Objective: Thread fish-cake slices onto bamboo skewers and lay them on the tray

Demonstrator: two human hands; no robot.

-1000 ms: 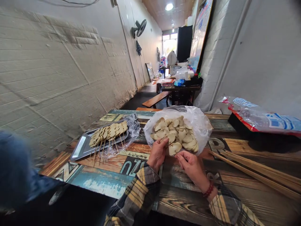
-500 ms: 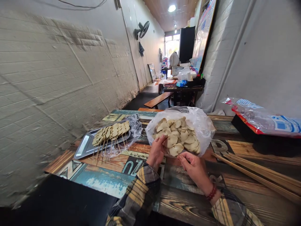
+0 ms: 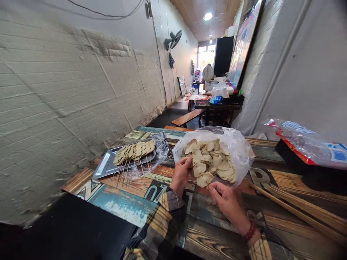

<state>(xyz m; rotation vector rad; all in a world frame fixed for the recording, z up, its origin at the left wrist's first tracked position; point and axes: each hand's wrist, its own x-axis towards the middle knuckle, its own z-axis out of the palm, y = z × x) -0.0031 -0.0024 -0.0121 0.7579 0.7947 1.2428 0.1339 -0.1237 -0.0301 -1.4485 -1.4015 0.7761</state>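
Thin, pale beige food slices (image 3: 217, 160) are piled in an open clear plastic bag (image 3: 242, 146). At the pile's near left edge, my left hand (image 3: 181, 175) is closed with thumb and fingertips on a slice. My right hand (image 3: 223, 198) pinches just beside the lowest front slice (image 3: 204, 179); whatever its fingertips hold is hidden. A few slices overlap in a row between the two hands. To the left, a metal tray (image 3: 104, 168) bears several finished skewers (image 3: 135, 151) of the same slices, their sticks pointing toward me.
Loose bamboo sticks (image 3: 300, 206) lie at the right. Behind them stands a black container (image 3: 290, 155) with a red-edged plastic package (image 3: 311, 142) on top. Crumpled clear plastic (image 3: 161, 144) sits by the tray. A wooden bench (image 3: 187, 117) and another table (image 3: 217, 105) are farther back.
The view has turned slightly, so the table and its things appear a little farther right and lower. Both hands keep nearly the same pose at the slices.
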